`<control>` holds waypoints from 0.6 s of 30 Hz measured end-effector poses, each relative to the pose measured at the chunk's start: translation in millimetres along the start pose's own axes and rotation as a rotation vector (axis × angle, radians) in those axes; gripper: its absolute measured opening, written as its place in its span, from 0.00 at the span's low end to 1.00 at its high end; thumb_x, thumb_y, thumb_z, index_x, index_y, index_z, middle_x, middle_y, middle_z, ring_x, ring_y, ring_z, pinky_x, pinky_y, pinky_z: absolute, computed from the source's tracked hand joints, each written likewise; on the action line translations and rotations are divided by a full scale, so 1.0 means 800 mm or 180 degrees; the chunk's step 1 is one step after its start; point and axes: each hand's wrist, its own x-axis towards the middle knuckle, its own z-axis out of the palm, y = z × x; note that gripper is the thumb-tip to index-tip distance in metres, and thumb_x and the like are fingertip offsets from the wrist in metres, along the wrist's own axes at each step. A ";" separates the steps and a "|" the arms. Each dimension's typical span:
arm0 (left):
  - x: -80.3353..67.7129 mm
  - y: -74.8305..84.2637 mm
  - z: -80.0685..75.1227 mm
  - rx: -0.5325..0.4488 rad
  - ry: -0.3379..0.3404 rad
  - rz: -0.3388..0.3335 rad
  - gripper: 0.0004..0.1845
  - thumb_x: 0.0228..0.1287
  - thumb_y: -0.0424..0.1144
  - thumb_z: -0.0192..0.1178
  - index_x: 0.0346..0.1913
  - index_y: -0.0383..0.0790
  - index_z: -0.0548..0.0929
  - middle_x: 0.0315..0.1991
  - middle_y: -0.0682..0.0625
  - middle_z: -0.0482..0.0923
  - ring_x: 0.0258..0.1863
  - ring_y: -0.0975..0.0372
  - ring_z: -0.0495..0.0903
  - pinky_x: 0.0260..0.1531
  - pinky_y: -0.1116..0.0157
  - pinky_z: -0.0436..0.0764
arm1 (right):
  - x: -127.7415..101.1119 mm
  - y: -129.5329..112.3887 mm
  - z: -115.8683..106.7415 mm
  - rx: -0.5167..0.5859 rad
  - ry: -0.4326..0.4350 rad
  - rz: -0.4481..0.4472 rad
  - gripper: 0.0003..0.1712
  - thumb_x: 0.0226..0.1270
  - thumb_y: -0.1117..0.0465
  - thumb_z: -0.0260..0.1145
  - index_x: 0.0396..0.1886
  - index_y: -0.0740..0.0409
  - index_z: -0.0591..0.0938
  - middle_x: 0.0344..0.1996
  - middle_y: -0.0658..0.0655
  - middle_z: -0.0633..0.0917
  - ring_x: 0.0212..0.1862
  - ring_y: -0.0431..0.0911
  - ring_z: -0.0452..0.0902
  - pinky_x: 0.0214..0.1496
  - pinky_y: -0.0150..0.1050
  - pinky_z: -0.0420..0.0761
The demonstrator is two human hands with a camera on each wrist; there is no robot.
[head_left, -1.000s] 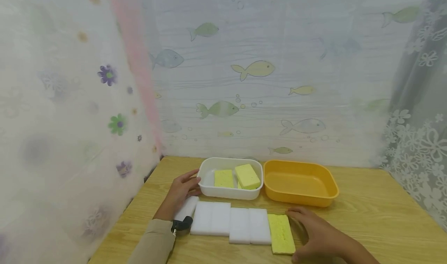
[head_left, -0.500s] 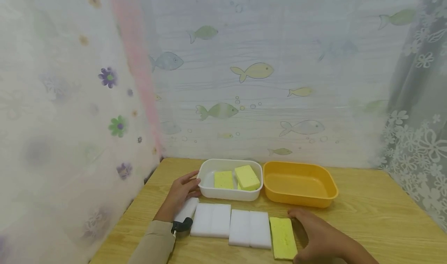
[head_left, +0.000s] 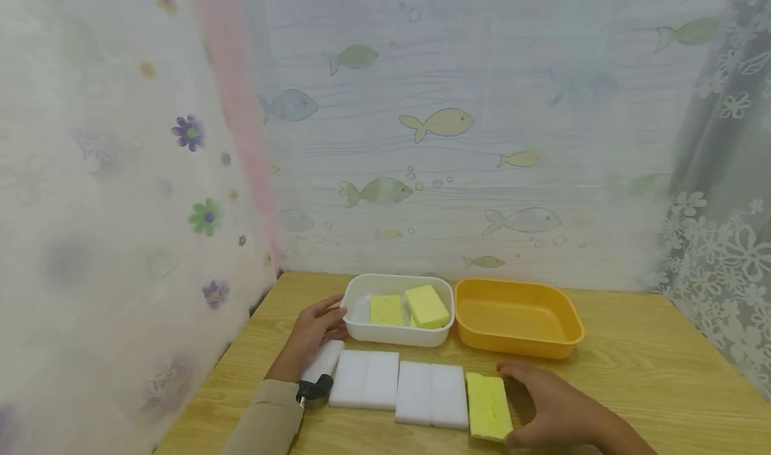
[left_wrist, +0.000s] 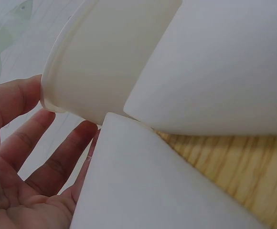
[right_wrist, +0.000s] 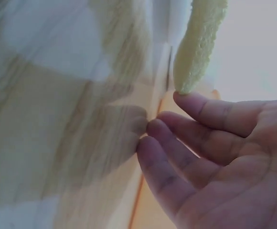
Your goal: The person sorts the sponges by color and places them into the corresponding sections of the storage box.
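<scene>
On the table [head_left: 632, 381], near the front edge, the yellow sponge [head_left: 488, 406] lies flat just R of the white blocks [head_left: 397, 388]. It is touched by the R hand [head_left: 554, 408], fingers loosely bent, not yet gripped. The white tub [head_left: 397, 334] is steadied by the L hand [head_left: 313, 328], fingers relaxed. The sponge's edge should be pinched firmly, w/ no bump to the blocks.

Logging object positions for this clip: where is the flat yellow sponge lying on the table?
In the head view, the flat yellow sponge lies on the wooden table, at the right end of the white foam blocks, beside the right hand.
</scene>
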 end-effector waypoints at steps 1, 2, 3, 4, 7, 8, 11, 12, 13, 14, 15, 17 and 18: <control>0.000 0.000 0.000 -0.0013 -0.0009 -0.0006 0.27 0.71 0.39 0.68 0.71 0.44 0.78 0.63 0.36 0.80 0.48 0.55 0.88 0.50 0.55 0.89 | 0.000 0.000 -0.001 0.0005 0.0011 -0.0009 0.56 0.46 0.33 0.81 0.71 0.57 0.75 0.68 0.53 0.79 0.67 0.54 0.75 0.66 0.51 0.80; 0.001 0.000 0.001 -0.0019 -0.0031 0.0010 0.27 0.71 0.38 0.67 0.71 0.44 0.78 0.63 0.36 0.80 0.48 0.55 0.88 0.50 0.55 0.89 | 0.000 -0.001 -0.003 0.0044 0.0017 -0.0022 0.56 0.47 0.34 0.81 0.71 0.57 0.74 0.67 0.53 0.79 0.66 0.53 0.76 0.64 0.48 0.81; 0.002 0.000 0.001 -0.0021 -0.0052 0.0024 0.27 0.71 0.38 0.67 0.71 0.44 0.78 0.63 0.36 0.80 0.48 0.55 0.88 0.50 0.55 0.89 | 0.000 -0.001 -0.004 0.0101 0.0026 -0.0043 0.56 0.47 0.34 0.82 0.71 0.57 0.74 0.67 0.53 0.79 0.65 0.53 0.77 0.63 0.46 0.82; 0.002 0.000 0.002 -0.0023 -0.0066 0.0042 0.27 0.71 0.38 0.67 0.71 0.43 0.78 0.63 0.36 0.80 0.48 0.55 0.88 0.50 0.55 0.89 | 0.001 -0.002 -0.006 0.0124 0.0050 -0.0079 0.56 0.47 0.35 0.82 0.71 0.58 0.74 0.67 0.54 0.79 0.64 0.53 0.77 0.62 0.44 0.83; 0.004 0.002 0.002 -0.0037 -0.0071 0.0067 0.26 0.71 0.37 0.67 0.71 0.43 0.78 0.62 0.36 0.81 0.47 0.55 0.88 0.50 0.55 0.89 | 0.003 -0.007 -0.011 0.0280 0.0075 -0.0146 0.56 0.48 0.38 0.82 0.72 0.61 0.72 0.67 0.57 0.78 0.61 0.54 0.80 0.59 0.41 0.85; 0.004 0.003 0.001 -0.0041 -0.0066 0.0077 0.26 0.71 0.37 0.66 0.71 0.43 0.77 0.61 0.35 0.81 0.47 0.55 0.88 0.50 0.54 0.89 | 0.004 -0.008 -0.013 0.0338 0.0084 -0.0168 0.56 0.48 0.39 0.83 0.72 0.62 0.72 0.67 0.58 0.78 0.61 0.55 0.81 0.59 0.42 0.85; 0.003 0.004 0.001 -0.0043 -0.0032 0.0066 0.26 0.72 0.36 0.66 0.71 0.42 0.77 0.60 0.35 0.82 0.47 0.55 0.88 0.50 0.54 0.89 | 0.009 -0.013 -0.018 0.0482 0.0075 -0.0205 0.55 0.49 0.41 0.83 0.72 0.62 0.70 0.68 0.60 0.77 0.61 0.58 0.81 0.56 0.46 0.86; 0.002 0.003 0.000 -0.0036 -0.0023 0.0059 0.26 0.72 0.36 0.66 0.71 0.42 0.77 0.60 0.35 0.82 0.46 0.55 0.88 0.50 0.54 0.89 | 0.011 -0.015 -0.019 0.0541 0.0066 -0.0224 0.55 0.50 0.41 0.83 0.72 0.61 0.70 0.68 0.61 0.76 0.61 0.59 0.81 0.55 0.48 0.87; 0.001 0.003 0.000 -0.0032 -0.0014 0.0048 0.26 0.72 0.36 0.66 0.71 0.42 0.77 0.60 0.35 0.82 0.47 0.55 0.88 0.50 0.54 0.89 | 0.014 -0.017 -0.021 0.0579 0.0060 -0.0246 0.55 0.50 0.41 0.83 0.73 0.61 0.70 0.69 0.62 0.76 0.61 0.60 0.81 0.53 0.49 0.87; 0.000 0.003 0.000 -0.0023 -0.0005 0.0040 0.26 0.72 0.36 0.66 0.71 0.43 0.77 0.60 0.35 0.82 0.47 0.55 0.88 0.51 0.54 0.89 | 0.018 -0.018 -0.023 0.0584 0.0060 -0.0272 0.56 0.50 0.41 0.83 0.73 0.61 0.70 0.69 0.62 0.76 0.61 0.60 0.81 0.52 0.49 0.88; -0.001 0.003 0.000 -0.0008 0.0000 0.0040 0.26 0.72 0.37 0.66 0.71 0.43 0.77 0.61 0.35 0.82 0.48 0.54 0.88 0.51 0.54 0.88 | 0.022 -0.019 -0.025 0.0609 0.0059 -0.0305 0.56 0.51 0.40 0.83 0.73 0.62 0.69 0.69 0.63 0.75 0.61 0.61 0.81 0.51 0.49 0.88; -0.003 0.003 -0.001 0.0017 0.0000 0.0034 0.27 0.71 0.38 0.67 0.71 0.43 0.77 0.61 0.36 0.81 0.49 0.54 0.88 0.52 0.54 0.88 | 0.030 -0.023 -0.028 0.0584 0.0095 -0.0396 0.57 0.52 0.39 0.82 0.73 0.63 0.69 0.69 0.64 0.74 0.59 0.60 0.82 0.47 0.47 0.89; -0.003 0.003 -0.001 0.0022 -0.0004 0.0031 0.27 0.71 0.38 0.67 0.71 0.43 0.77 0.62 0.36 0.81 0.49 0.54 0.88 0.52 0.54 0.88 | 0.035 -0.024 -0.029 0.0560 0.0119 -0.0431 0.56 0.52 0.38 0.82 0.73 0.63 0.70 0.69 0.62 0.75 0.58 0.59 0.82 0.46 0.45 0.89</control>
